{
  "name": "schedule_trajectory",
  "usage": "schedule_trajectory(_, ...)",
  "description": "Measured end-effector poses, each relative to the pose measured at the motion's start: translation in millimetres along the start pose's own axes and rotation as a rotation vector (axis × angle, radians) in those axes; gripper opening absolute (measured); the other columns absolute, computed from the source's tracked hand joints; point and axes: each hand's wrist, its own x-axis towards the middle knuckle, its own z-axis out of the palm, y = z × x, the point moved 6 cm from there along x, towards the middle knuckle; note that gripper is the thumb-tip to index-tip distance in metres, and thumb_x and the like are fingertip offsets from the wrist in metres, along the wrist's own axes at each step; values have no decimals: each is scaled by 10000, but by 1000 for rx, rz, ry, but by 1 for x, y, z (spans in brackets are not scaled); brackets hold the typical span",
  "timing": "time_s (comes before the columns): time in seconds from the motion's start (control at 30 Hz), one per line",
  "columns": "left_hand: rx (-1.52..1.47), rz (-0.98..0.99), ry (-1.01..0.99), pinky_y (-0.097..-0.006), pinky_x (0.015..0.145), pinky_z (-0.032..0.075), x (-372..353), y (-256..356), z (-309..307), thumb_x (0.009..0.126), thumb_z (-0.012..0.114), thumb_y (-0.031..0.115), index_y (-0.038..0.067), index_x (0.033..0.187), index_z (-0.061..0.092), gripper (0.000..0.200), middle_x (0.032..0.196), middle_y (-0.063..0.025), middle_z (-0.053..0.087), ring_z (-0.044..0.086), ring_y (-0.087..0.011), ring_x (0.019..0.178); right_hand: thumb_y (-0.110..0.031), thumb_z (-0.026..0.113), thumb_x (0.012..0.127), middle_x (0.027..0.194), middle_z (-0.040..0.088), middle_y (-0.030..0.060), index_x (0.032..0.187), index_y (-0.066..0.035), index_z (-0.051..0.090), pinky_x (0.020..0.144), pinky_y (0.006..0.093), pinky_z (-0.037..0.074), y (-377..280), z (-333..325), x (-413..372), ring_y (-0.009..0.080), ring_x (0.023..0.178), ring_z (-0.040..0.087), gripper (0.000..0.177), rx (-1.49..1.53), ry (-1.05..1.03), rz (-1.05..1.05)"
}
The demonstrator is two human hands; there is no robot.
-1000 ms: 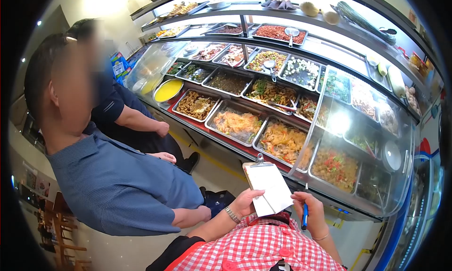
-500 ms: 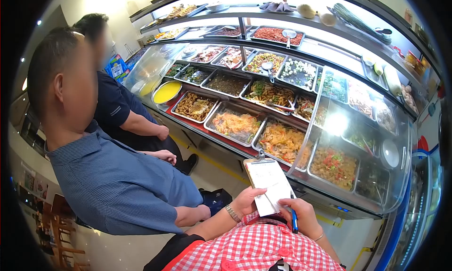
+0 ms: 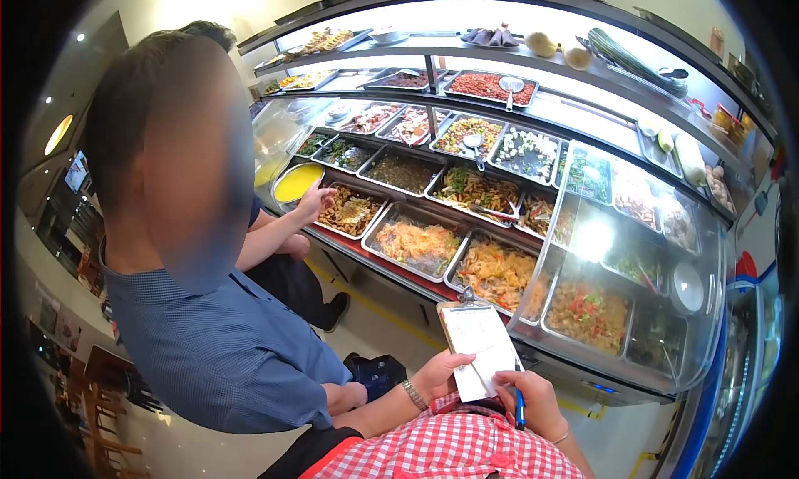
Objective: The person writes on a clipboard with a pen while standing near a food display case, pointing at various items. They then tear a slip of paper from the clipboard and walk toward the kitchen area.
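My left hand [image 3: 439,377], with a metal watch [image 3: 413,394] at its wrist, is closed on the left edge of a small clipboard [image 3: 444,316], thumb lying on top. White order slips [image 3: 480,337] with some handwriting sit under its metal clip [image 3: 467,295]. At the lower right corner of the paper is my right hand [image 3: 537,402], fingers closed round a blue and black pen [image 3: 520,408]. The pen points up past the paper's edge. A red checked apron [image 3: 441,450] covers my front, just below both hands.
Ahead stands a lit food counter with metal trays, including noodles [image 3: 416,238], peanuts [image 3: 491,86] and a yellow liquid [image 3: 297,181]. A clear curved cover [image 3: 616,263] shields its right part. A person in a blue shirt [image 3: 225,354] stands close on my left, another person behind.
The person in the blue shirt has turned toward the counter and raised a hand over the front trays. My hands keep hold of the clipboard and pen, nearly still.
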Motion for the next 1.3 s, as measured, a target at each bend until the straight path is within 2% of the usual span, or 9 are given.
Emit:
schedule_trajectory(0.37, -35, -15, -17, -403, 952, 446, 2, -3, -1, 878, 492, 56, -37, 1290, 396, 433, 1249, -179, 510, 533, -285, 1125, -43, 667, 753, 763, 642, 108, 964, -33, 643, 672, 314, 508, -1, -1, 2, 247, 726, 644, 213, -3, 9, -60)
schedule_trajectory(0.5, -15, 12, -8, -402, 951, 446, 4, -1, -1, 880, 491, 58, -35, 1288, 400, 428, 1253, -171, 507, 535, -284, 1122, 46, 564, 796, 673, 585, 55, 1065, 13, 579, 744, 303, 508, 15, 1, 1, 164, 734, 632, 272, 173, -45, 42)
schedule_trajectory(0.6, 19, 80, -13, -403, 957, 439, 3, 12, 19, 883, 490, 60, -32, 1294, 397, 432, 1257, -162, 504, 536, -280, 1119, 51, 558, 812, 726, 587, 61, 1068, 0, 590, 761, 281, 494, 21, -9, 11, 154, 751, 613, 263, 186, 100, 47)
schedule_trajectory(0.67, 26, 113, -119, -403, 972, 423, 3, 21, 43, 882, 493, 62, -26, 1303, 392, 442, 1257, -151, 506, 528, -274, 1127, -34, 624, 802, 779, 642, 102, 1005, -25, 632, 642, 294, 496, 3, -38, 31, 202, 711, 637, 203, 195, 107, 14)
schedule_trajectory(0.73, 87, 153, -169, -368, 977, 405, 1, 26, 61, 896, 496, 81, -10, 1317, 385, 444, 1275, -127, 492, 502, -238, 1153, -39, 635, 794, 755, 635, 94, 930, -8, 655, 604, 263, 472, -32, -73, 55, 165, 679, 610, 141, 52, 140, -245)
schedule_trajectory(0.83, 235, 219, -283, -319, 973, 382, -6, 33, 87, 921, 496, 101, 16, 1331, 380, 435, 1297, -85, 471, 458, -167, 1175, -31, 649, 764, 729, 630, 89, 863, 10, 658, 578, 243, 455, -37, -87, 70, 143, 659, 601, 108, 303, 214, -31)
schedule_trajectory(0.93, 445, 336, -298, -315, 963, 387, -17, 37, 103, 928, 499, 112, 35, 1337, 377, 434, 1283, -65, 474, 454, -144, 1165, -31, 655, 743, 721, 632, 83, 823, 16, 650, 566, 246, 456, -63, -86, 86, 143, 628, 598, 93, 250, 155, -96)
schedule_trajectory(1.03, 490, 269, -306, -311, 959, 389, -22, 30, 102, 932, 512, 130, 50, 1338, 366, 439, 1266, -48, 475, 447, -126, 1160, -53, 666, 727, 681, 620, 82, 769, 1, 642, 534, 249, 451, -69, -74, 90, 134, 582, 581, 72, 255, 129, -135)
schedule_trajectory(1.3, 514, 345, -333, -309, 965, 384, -33, 31, 110, 926, 538, 135, 58, 1333, 348, 456, 1268, -29, 458, 436, -108, 1156, -82, 692, 700, 620, 589, 67, 696, -30, 614, 481, 255, 429, -74, -61, 87, 135, 517, 553, 94, 162, 127, -170)
